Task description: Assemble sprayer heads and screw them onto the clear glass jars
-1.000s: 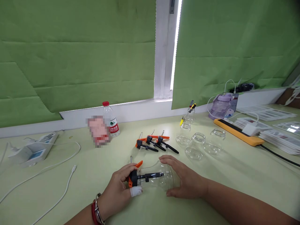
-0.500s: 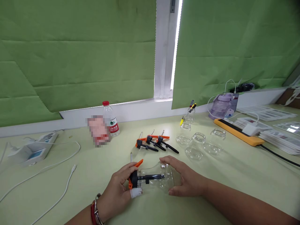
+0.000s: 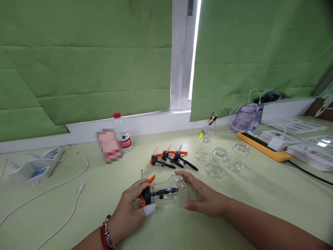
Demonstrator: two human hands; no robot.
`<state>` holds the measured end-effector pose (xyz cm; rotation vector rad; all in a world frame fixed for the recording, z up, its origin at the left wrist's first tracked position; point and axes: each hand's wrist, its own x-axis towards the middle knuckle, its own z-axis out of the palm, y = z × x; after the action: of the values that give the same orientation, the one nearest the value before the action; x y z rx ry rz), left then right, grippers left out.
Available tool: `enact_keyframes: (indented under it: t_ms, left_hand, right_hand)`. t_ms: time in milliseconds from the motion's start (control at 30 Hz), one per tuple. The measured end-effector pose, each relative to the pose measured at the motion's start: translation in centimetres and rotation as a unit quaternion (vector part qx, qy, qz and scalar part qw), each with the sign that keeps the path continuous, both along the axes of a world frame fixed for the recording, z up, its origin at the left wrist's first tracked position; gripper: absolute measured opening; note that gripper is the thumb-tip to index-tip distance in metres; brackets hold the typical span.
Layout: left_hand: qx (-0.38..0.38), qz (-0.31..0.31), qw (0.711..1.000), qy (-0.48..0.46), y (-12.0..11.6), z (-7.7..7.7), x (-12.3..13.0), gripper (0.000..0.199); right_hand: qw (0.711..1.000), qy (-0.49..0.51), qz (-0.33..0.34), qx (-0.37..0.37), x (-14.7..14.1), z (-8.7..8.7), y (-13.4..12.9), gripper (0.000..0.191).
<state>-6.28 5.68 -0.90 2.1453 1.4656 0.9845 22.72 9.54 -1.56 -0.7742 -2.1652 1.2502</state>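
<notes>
My left hand is closed around a black-and-orange dispenser top with a thin metal spout. That top sits at the mouth of a clear glass bottle lying on its side, its black tube inside the glass. White tape wraps the left thumb. My right hand curves round the wide bottom of the same bottle, thumb below and fingers above. Behind the hands lie three similar dispenser tops. Right of them stand three clear bottles without tops.
A glass jar with screwdrivers stands near the wall. At left are a red-capped water bottle, a white power strip and a loose cable. An orange power strip, purple jug and stacked cards lie right.
Both hands have shifted slightly left with the bottle. The bottle's base end has risen a little, and its inner tube now slants up to the right.
</notes>
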Motion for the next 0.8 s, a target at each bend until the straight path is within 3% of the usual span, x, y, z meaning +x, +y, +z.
enact_keyframes:
  t_ms: [200,467,800]
  left_hand:
    - [-0.002,0.001,1.000,0.007,0.0,0.0,0.0,0.054]
    - [-0.004,-0.022,1.000,0.009,-0.3,0.4,0.3,0.049]
    - [-0.004,-0.030,1.000,0.003,-0.3,0.7,0.4,0.050]
  right_hand:
    - [0.999,-0.030,-0.025,0.008,0.3,0.7,0.1,0.074]
    - [0.998,-0.046,-0.045,0.011,0.3,0.0,0.7,0.061]
    - [0.998,-0.025,-0.041,0.045,-0.6,1.1,0.4,0.047]
